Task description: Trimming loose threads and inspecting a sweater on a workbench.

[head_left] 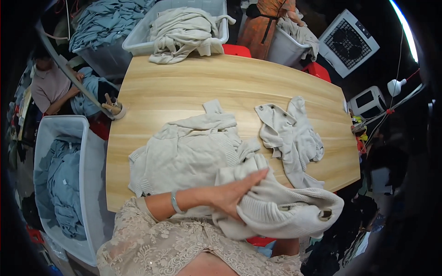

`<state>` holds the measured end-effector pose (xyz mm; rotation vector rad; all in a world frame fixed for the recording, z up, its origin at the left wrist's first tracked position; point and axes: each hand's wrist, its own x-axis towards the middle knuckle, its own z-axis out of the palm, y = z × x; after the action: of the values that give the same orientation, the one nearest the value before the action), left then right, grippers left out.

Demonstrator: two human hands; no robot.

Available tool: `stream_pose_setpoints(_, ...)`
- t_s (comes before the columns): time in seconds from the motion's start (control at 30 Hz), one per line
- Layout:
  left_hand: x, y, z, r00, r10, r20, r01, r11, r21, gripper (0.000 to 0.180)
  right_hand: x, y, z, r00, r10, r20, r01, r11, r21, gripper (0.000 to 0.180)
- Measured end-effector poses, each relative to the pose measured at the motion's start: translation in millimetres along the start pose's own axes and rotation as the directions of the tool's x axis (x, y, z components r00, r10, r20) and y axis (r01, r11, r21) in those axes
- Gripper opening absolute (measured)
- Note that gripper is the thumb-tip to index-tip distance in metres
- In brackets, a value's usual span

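Observation:
My left hand (235, 195) reaches across from the left and lies on a bundled cream knit sweater (285, 209), fingers together over a fold of it. The bundle hangs past the front edge of the wooden table (184, 83), close to my body. My right hand is hidden beneath the bundle; only a bit of forearm (285, 246) shows under it. A second cream knit garment (184, 156) lies spread on the table just left of the bundle. A third, crumpled one (292, 138) lies to the right.
A white bin (138, 43) heaped with cream garments stands at the table's far edge. A clear bin (87, 184) of blue garments is on my left. One person (50, 87) sits at left, another (267, 23) stands behind. A white fan (348, 42) is at back right.

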<state>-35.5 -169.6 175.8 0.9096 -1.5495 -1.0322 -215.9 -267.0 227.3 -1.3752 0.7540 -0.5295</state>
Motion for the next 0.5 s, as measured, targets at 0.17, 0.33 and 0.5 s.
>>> stream_pose_setpoints(0.17,11,-29,54,0.894,-0.331,0.301,0.434,0.804,-0.407,0.086,-5,48,-71,0.996,0.064,0.065,-0.06,0.996,-0.073,0.057)
stream_pose_setpoints(0.33,-41,-127,25,0.966,-0.243,0.087,0.252,0.961,-0.113,0.063,59,80,-48,0.967,0.233,0.1,-0.173,0.895,-0.412,0.028)
stream_pose_setpoints(0.5,4,-180,-103,0.999,0.044,0.011,-0.045,0.963,0.266,0.053,80,125,-70,0.992,0.121,0.021,-0.083,0.788,-0.61,0.029)
